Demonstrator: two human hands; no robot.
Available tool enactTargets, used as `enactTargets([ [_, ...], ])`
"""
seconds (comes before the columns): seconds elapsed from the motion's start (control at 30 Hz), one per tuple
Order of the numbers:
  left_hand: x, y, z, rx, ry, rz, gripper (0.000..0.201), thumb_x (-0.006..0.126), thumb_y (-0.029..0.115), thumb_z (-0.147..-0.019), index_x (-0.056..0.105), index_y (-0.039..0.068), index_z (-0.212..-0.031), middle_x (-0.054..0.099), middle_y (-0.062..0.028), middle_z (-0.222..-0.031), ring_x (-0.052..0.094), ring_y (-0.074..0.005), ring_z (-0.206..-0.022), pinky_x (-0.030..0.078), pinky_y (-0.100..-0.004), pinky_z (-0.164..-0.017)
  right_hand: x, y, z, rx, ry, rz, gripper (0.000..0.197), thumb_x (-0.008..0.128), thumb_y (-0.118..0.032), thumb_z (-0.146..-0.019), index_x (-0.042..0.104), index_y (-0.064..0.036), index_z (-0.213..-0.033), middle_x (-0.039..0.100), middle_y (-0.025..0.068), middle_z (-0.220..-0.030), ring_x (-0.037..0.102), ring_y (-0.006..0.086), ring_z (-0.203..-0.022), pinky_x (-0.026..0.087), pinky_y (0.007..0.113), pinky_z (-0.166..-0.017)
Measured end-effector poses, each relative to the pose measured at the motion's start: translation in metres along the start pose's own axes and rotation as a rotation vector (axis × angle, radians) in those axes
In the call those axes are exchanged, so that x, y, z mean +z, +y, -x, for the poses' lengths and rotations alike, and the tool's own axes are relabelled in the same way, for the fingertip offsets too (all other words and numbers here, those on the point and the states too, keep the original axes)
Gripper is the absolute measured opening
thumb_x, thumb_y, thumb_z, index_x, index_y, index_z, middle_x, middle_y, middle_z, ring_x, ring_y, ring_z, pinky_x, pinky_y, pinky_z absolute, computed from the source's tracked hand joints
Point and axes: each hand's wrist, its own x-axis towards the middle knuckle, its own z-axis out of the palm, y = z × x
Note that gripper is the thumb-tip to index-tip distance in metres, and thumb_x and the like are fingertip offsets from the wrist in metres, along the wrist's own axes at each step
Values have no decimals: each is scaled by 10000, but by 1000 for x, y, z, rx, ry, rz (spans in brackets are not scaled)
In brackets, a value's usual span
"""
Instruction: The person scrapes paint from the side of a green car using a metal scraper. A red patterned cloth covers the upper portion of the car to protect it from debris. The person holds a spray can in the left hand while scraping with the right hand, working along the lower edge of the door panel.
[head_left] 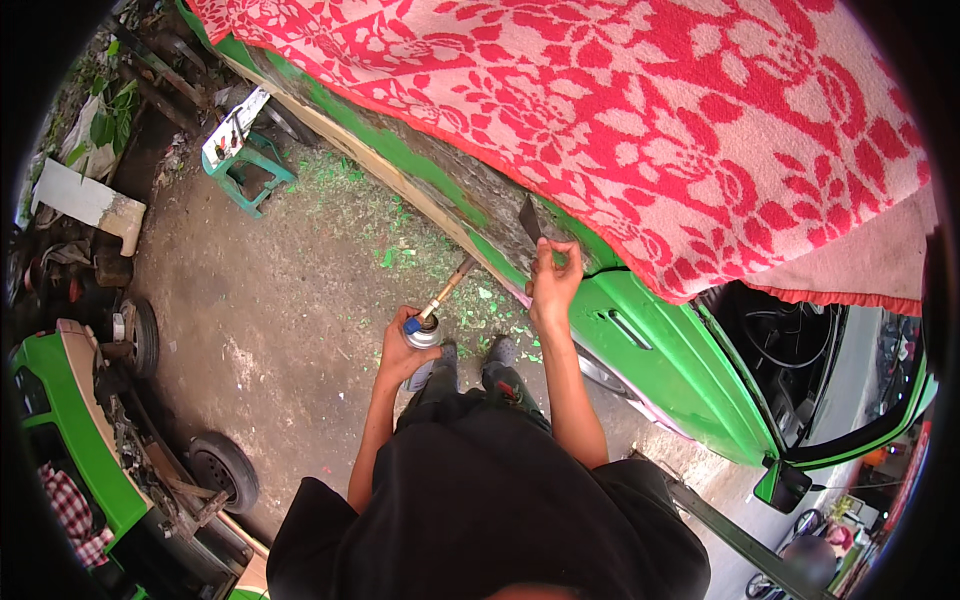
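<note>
outdoor car repair yard | stripped green car [660,350] | loose wheels [225,470] | dirt ground [270,300]

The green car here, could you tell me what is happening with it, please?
A person stands beside the green car, which is partly covered by a red and pink patterned cloth. Their left hand grips a gas torch canister, nozzle aimed at the car's side. Their right hand holds a scraper against the panel, where paint is gone. Green paint flakes litter the ground.
</note>
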Motion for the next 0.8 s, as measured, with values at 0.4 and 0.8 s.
enactTargets([
  [0.4,-1,10,-12,25,59,3,526,824,120,-549,523,66,-978,583,6,-842,559,-101,-793,474,-279,-736,-9,13,1,33,90,-4,231,656,-211,-975,443,-124,-950,434,-37,-551,344,45,-433,255,246,-337],
  [0.8,5,7,-16,46,25,34,515,820,113,-548,521,68,-965,589,5,-839,563,-101,-777,479,-279,-730,-32,7,14,74,24,-21,234,652,-236,-979,445,-128,-986,403,-52,-568,302,35,-445,227,238,-355],
])
